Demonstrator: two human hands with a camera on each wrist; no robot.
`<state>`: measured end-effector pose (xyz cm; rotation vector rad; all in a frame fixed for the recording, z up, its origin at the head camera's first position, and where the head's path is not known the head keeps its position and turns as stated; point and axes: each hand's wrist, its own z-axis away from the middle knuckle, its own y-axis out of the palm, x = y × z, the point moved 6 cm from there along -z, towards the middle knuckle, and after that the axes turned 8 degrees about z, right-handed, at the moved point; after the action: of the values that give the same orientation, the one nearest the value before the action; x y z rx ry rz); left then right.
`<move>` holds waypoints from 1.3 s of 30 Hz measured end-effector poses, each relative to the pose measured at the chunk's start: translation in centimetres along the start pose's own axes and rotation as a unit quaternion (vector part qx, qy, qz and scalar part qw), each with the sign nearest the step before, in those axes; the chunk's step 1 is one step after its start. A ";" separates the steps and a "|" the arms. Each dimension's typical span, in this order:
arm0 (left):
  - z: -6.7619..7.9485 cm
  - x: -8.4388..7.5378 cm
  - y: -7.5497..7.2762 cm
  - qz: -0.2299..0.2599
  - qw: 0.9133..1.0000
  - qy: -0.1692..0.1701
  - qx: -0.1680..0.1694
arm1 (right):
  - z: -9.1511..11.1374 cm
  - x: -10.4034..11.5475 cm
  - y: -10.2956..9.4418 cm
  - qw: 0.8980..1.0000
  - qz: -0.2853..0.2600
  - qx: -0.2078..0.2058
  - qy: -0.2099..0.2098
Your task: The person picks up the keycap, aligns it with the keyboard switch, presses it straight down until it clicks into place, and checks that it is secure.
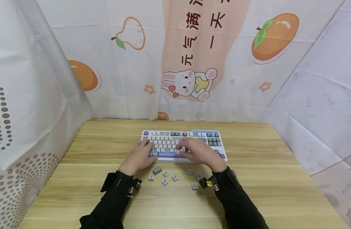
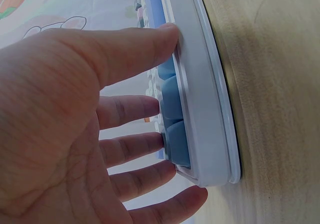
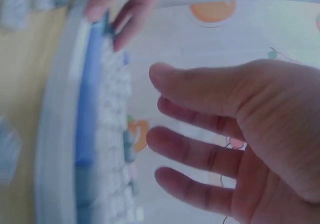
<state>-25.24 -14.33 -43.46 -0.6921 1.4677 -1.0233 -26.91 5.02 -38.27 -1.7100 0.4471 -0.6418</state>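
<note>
A white keyboard (image 1: pixel 169 160) with white, grey and blue-purple keys lies at the middle of the wooden table. My left hand (image 1: pixel 138 158) rests at its left end, thumb near the front edge and fingers spread, as the left wrist view shows. Over the right-middle keys is my right hand (image 1: pixel 202 152). In the right wrist view its bent fingers (image 3: pixel 182 146) and thumb stand off the keys, and no object shows between them. The long purple spacebar (image 1: pixel 168 155) lies between the hands. Motion blurs the keyboard in the right wrist view.
Several loose square keycaps (image 1: pixel 165 181) lie in front of the keyboard, with a longer grey keycap (image 1: pixel 157 170) among them. More keycaps (image 1: pixel 194 186) lie near the right wrist. A printed white curtain (image 1: pixel 121 95) hangs behind the table (image 1: pixel 249 178).
</note>
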 end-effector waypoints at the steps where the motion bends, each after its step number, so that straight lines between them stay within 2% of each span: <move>1: 0.0 0.0 0.0 0.000 1.000 0.000 0.001 | -0.5 0.0 -0.2 1.000 0.000 -0.008 0.005; 5: -0.1 0.1 0.0 0.002 1.000 0.000 0.001 | -2.2 0.3 -0.9 0.998 -0.001 -0.049 0.035; 8: -0.1 0.2 0.0 0.003 1.000 0.001 0.000 | -3.4 0.4 -0.3 0.997 -0.006 -0.059 0.049; 15: -0.1 0.2 -0.1 0.013 1.000 0.007 -0.004 | -4.5 -0.1 2.9 0.997 -0.011 -0.030 0.075; 20: -0.1 0.2 -0.1 0.012 1.000 0.006 -0.002 | -4.8 -0.3 4.3 0.996 -0.010 -0.014 0.089; 39: -0.1 0.3 0.0 0.001 1.000 0.002 -0.001 | -4.7 -0.2 4.6 0.995 -0.028 0.002 0.100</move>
<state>-25.43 -14.54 -43.61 -0.6896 1.4720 -1.0227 -29.86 0.52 -42.11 -1.6661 0.5386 -0.8579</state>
